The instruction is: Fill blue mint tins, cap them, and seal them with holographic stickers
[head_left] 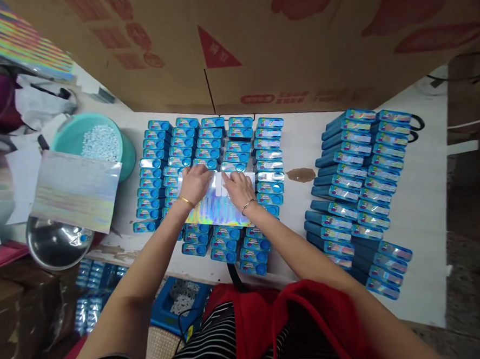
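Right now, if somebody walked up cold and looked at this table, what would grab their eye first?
Most likely the block of small blue tins laid in tight rows mid-table, with the left hand and right hand pressing a shiny holographic sheet flat on top of them. Next, the stacked blue tins fanned out to the right, and the teal basin of white pieces at the left, beside another holographic sheet.

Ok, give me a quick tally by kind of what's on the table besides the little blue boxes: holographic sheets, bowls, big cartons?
Holographic sheets: 2, one under both hands, one at left
Bowls: 2, a teal bowl holding white pellets and a metal bowl
Cardboard cartons: 1
Groups of blue boxes: 2, the middle block and the right stack
Total: 7
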A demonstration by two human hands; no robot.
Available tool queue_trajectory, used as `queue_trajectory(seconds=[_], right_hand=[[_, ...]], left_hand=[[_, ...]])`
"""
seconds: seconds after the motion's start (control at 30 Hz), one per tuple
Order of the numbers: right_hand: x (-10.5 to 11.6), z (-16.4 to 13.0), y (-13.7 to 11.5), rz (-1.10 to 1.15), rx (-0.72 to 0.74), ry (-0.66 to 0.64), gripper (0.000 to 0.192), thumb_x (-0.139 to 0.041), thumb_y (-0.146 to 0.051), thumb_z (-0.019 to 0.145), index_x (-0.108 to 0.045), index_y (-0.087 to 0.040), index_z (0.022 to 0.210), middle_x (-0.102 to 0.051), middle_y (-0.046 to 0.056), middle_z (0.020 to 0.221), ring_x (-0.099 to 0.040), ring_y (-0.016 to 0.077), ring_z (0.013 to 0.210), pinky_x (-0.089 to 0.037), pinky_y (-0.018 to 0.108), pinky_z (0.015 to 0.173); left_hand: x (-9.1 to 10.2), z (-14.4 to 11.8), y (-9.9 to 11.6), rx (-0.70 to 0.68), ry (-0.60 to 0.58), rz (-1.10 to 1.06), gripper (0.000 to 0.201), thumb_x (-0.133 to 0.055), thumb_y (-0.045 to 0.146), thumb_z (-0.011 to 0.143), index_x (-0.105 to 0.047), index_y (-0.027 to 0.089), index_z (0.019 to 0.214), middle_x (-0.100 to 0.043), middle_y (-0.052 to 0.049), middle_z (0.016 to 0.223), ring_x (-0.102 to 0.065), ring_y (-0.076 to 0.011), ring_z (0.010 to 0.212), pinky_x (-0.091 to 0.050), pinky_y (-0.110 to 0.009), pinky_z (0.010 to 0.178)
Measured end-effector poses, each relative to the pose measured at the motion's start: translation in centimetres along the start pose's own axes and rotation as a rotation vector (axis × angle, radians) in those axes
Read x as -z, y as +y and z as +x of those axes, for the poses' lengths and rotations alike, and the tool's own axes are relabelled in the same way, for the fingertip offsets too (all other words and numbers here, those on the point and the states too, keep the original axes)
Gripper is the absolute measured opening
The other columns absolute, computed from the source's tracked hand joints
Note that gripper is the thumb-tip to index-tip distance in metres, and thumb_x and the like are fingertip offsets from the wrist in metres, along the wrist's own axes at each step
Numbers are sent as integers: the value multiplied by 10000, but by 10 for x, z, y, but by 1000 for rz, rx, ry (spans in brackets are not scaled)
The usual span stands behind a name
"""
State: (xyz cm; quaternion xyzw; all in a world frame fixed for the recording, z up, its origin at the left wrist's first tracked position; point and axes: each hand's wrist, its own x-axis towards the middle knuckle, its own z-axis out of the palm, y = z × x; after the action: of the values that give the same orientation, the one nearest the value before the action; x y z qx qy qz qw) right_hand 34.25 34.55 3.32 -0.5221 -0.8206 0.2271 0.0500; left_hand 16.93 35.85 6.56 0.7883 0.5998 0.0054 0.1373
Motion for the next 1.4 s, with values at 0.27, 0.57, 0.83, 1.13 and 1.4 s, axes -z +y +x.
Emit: queue_trajectory(seconds=[0.27, 0.57, 0.83, 1.13, 1.4], right_hand=[[8, -4, 1, -30, 19, -18, 418, -398, -308, 982, -480, -192, 1375, -557, 126, 1067, -415, 245, 935, -308, 358, 758], [2, 0, 4, 29, 33, 8, 419, -428, -309, 968, -516, -184, 1358, -578, 134, 1051, -437, 248, 924, -327, 363, 762], [17, -23, -2, 945, -163, 279, 571, -280, -593, 947, -654, -190, 1101, -610, 72, 938, -541, 189, 869, -419, 336, 815], [50, -83, 33, 1284, -432, 477, 334, -559, -506, 827, -520, -204, 691, -524, -24, 655, -482, 130, 649, -412, 274, 671], [50, -96, 115, 653, -392, 574, 266, -501, -345, 882, -530, -198, 662, -509, -9, 658, -466, 142, 655, -367, 287, 672]], left_hand=[[-15, -15, 1, -47, 101, -5, 225, -421, 219, 928, -642, 219, 971, -617, -105, 1141, -504, -266, 1035, -320, -433, 855], [20, -44, 14, 37, 153, -237, 114, -532, 275, 886, -555, 192, 811, -635, -63, 854, -555, -215, 837, -367, -359, 759], [51, -59, 64, 479, 595, -1173, 196, -686, 311, 763, -537, 183, 768, -597, 12, 696, -593, -131, 694, -437, -262, 692], [-9, -15, 129, 601, 356, -1509, 235, -742, 307, 667, -542, 184, 681, -545, 32, 603, -528, -106, 586, -440, -252, 641], [-43, 23, 180, 373, 380, -674, 121, -630, 258, 801, -561, 192, 726, -602, -47, 906, -534, -219, 930, -368, -350, 810]])
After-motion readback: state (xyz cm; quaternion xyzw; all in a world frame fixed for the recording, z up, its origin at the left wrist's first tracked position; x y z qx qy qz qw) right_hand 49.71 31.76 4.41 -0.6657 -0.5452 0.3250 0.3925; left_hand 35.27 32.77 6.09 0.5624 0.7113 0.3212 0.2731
